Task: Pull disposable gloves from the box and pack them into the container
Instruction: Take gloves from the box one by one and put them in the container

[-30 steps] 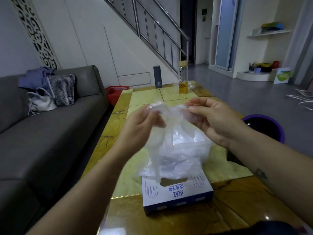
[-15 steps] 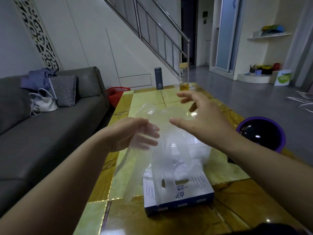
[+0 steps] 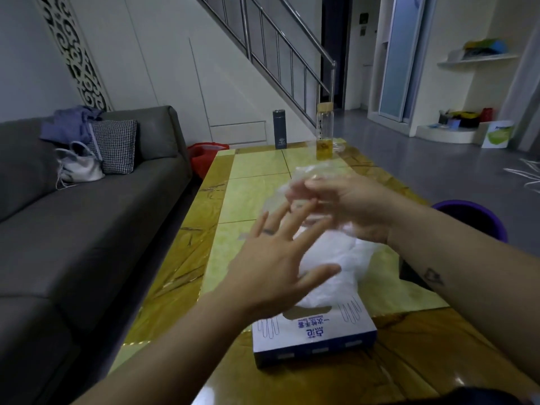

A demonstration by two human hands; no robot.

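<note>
A white and blue glove box [image 3: 314,336] lies on the yellow table [image 3: 251,182] close to me. Behind it a heap of clear disposable gloves [image 3: 336,258] fills a clear container, whose walls I can hardly make out. My right hand [image 3: 350,206] holds a crumpled clear glove [image 3: 309,176] above the heap, fingers curled round it. My left hand [image 3: 277,258] hovers over the heap with straight, spread fingers, its fingertips touching the glove's lower edge.
A dark flask [image 3: 280,129] and a glass bottle with a wooden lid [image 3: 324,131] stand at the table's far end. A grey sofa [image 3: 87,217] runs along the left. A purple bin [image 3: 470,220] sits on the floor to the right.
The stretched-out glove has been gathered into a crumpled bunch in my right hand. My left hand let go of it, opened flat and moved right, toward the heap.
</note>
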